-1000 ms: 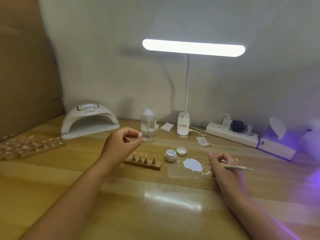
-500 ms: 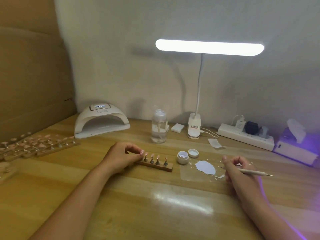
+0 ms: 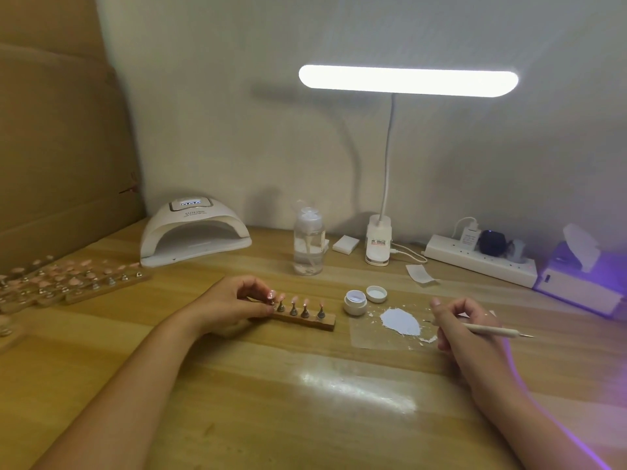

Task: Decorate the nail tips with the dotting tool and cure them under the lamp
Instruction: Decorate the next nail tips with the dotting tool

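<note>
A small wooden holder [image 3: 302, 321] lies on the table in front of me, with several pink nail tips on metal stands. My left hand [image 3: 234, 305] pinches a decorated nail tip [image 3: 271, 295] on its stand at the holder's left end. My right hand [image 3: 464, 329] grips the dotting tool [image 3: 495, 331], whose shaft points right. A white blob of gel [image 3: 400, 321] sits on a clear sheet [image 3: 369, 337] between my hands. The white curing lamp [image 3: 193, 232] stands at the back left, its opening facing me.
An open white jar [image 3: 354, 302] and its lid [image 3: 376, 294] sit behind the sheet. A clear pump bottle [image 3: 308, 245], a desk lamp [image 3: 378, 242], a power strip [image 3: 478, 259] and a tissue box [image 3: 580, 276] line the back. More nail-tip holders [image 3: 68, 283] lie at the left.
My left hand came down from mid-air with the nail tip and now sets it at the holder's left end. My right hand has kept the dotting tool in the same place.
</note>
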Action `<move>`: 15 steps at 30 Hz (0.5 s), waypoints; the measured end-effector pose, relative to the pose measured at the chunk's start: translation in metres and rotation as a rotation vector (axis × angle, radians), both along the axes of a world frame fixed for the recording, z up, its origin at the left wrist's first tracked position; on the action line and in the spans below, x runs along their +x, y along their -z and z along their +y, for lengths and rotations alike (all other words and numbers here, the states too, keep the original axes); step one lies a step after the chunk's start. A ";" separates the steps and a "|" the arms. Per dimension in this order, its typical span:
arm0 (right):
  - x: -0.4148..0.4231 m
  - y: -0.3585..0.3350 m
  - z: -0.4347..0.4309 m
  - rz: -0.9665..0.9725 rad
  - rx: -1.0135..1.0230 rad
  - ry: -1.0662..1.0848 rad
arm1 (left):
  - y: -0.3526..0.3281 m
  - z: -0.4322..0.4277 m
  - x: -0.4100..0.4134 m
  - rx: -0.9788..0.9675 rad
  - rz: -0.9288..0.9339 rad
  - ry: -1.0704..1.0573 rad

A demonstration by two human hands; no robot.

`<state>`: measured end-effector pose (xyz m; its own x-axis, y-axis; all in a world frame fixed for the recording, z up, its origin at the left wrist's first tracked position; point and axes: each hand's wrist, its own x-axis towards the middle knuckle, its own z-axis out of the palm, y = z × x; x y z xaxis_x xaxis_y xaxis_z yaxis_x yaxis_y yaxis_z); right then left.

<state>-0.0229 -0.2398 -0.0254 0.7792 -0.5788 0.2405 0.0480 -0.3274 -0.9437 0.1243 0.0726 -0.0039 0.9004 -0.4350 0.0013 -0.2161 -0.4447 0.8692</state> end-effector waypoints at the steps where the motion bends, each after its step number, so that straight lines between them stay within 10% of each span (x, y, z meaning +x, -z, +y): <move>1: 0.000 0.000 0.001 0.004 -0.009 0.000 | 0.000 0.000 0.000 -0.003 -0.003 -0.004; 15: -0.001 -0.002 0.002 0.020 -0.024 0.005 | 0.011 -0.020 -0.003 -0.015 -0.097 -0.078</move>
<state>-0.0235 -0.2382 -0.0229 0.7813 -0.5767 0.2387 0.0273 -0.3504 -0.9362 0.1212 0.0530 -0.0153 0.9268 -0.3632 0.0960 -0.2649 -0.4507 0.8525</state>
